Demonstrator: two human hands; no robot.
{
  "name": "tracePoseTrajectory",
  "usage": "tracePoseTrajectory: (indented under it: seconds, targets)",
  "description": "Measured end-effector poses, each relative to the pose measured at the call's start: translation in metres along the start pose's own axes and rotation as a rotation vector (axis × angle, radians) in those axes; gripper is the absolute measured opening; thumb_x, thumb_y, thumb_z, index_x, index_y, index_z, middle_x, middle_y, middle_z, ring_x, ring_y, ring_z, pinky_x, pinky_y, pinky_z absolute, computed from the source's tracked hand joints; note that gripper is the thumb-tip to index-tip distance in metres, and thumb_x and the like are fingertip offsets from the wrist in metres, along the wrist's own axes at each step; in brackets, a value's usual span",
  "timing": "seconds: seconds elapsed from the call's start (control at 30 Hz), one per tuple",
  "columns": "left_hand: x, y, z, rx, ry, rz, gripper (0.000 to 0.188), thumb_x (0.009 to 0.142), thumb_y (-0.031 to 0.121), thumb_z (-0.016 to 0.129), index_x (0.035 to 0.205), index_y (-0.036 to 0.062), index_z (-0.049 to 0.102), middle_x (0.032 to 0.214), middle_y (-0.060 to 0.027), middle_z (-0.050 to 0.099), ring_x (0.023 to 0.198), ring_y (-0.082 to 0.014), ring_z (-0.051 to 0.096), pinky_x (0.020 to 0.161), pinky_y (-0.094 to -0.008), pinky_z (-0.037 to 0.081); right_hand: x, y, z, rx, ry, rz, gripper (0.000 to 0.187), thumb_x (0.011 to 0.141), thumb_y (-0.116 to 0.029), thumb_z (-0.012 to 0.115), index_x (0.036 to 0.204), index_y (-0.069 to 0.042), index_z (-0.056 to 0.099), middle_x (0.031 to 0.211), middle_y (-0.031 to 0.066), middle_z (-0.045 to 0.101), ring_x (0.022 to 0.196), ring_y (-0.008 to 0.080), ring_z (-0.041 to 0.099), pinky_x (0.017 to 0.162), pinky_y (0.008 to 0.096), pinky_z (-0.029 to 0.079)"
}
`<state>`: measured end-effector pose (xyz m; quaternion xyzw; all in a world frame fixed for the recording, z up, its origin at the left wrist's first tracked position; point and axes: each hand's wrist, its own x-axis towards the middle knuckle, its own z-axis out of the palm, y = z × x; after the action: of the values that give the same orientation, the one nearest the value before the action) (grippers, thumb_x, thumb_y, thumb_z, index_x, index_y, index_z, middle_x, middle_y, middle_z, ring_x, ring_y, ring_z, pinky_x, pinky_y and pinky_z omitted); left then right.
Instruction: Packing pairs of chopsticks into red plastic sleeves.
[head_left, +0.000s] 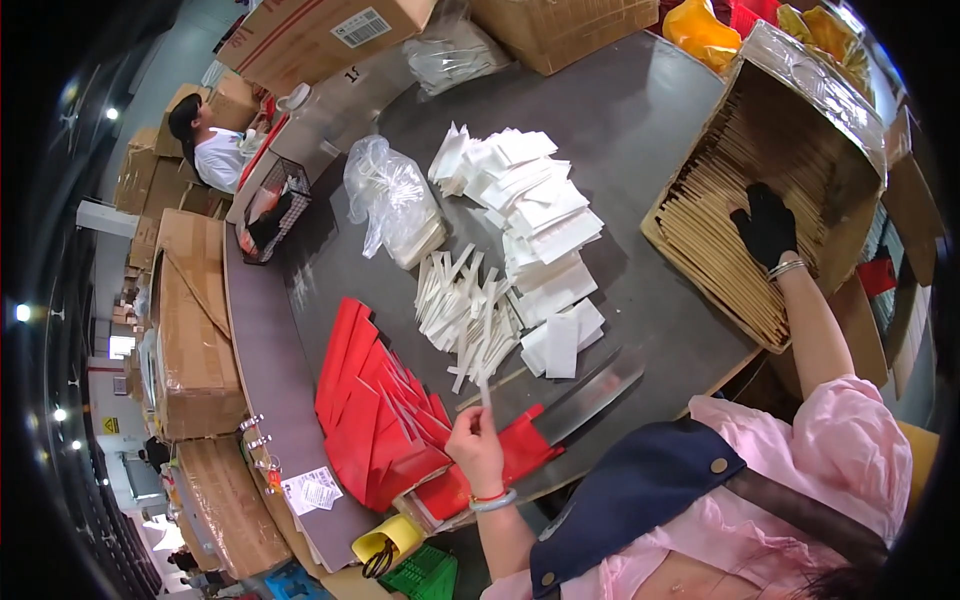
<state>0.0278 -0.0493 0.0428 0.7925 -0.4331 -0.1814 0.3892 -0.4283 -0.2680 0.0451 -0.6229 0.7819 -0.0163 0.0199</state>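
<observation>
My left hand (477, 448) is closed near the front edge of the table, pinching a narrow white paper strip (486, 392) that points upward from the fingertips. Just beyond it lies a loose heap of similar white strips (455, 305). My right hand (768, 226), in a black glove, rests with fingers apart on rows of thin tan sticks (722, 235). These sticks fill an open cardboard box (868, 165) tilted on its side at the right. Left of my left hand, flat red sleeves (375, 420) lie fanned out.
White paper pieces (540, 205) spread over the dark table (640, 120), beside a clear plastic bag (388, 195). A long shiny strip (600, 395) lies near the front edge. A black wire basket (275, 210) stands left; a yellow container (390, 540) is at the lower left. Another person (215, 150) sits beyond.
</observation>
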Motion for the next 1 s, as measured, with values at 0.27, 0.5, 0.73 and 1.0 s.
tracePoseTrajectory:
  seconds: [0.27,0.5,0.73,1.0]
  targets:
    - [-0.018,0.047,0.058,-0.040,-0.207,0.150,0.016,0.083,0.012,0.071,0.080,0.0008,0.061,0.085,-0.0119,0.058,0.068,-0.0247,0.058,0.064,-0.0357,0.048,-0.020,0.037,-0.024,0.431,0.209,0.025,0.046,0.093,-0.032,0.058,0.132,-0.009,0.054,0.138,0.0171,0.051,0.128,0.0330,0.047,0.104,0.0401,0.038]
    - [-0.004,0.042,0.099,0.233,-0.097,0.313,0.029,0.075,0.024,0.078,0.087,0.0043,0.060,0.080,-0.0101,0.057,0.070,-0.0290,0.058,0.069,-0.0392,0.049,-0.043,0.093,-0.014,0.219,0.109,-0.042,0.035,0.087,-0.026,0.059,0.117,-0.009,0.063,0.113,0.0140,0.062,0.108,0.0318,0.058,0.093,0.0400,0.047]
    - [0.006,0.039,0.090,0.331,-0.191,0.275,0.027,0.079,0.024,0.074,0.091,0.0029,0.062,0.083,-0.0136,0.062,0.080,-0.0331,0.060,0.071,-0.0434,0.046,-0.039,0.069,-0.030,0.296,-0.085,0.021,0.024,0.086,-0.019,0.060,0.105,-0.005,0.062,0.108,0.0138,0.060,0.105,0.0320,0.057,0.091,0.0410,0.046]
    - [0.001,0.058,0.041,0.031,-0.462,0.311,0.024,0.085,0.010,0.067,0.107,-0.0012,0.065,0.077,-0.0156,0.067,0.064,-0.0200,0.064,0.061,-0.0328,0.050,-0.036,0.071,-0.019,0.234,-0.023,0.001,0.034,0.091,-0.020,0.055,0.121,-0.004,0.059,0.117,0.0166,0.059,0.112,0.0345,0.056,0.096,0.0412,0.045]
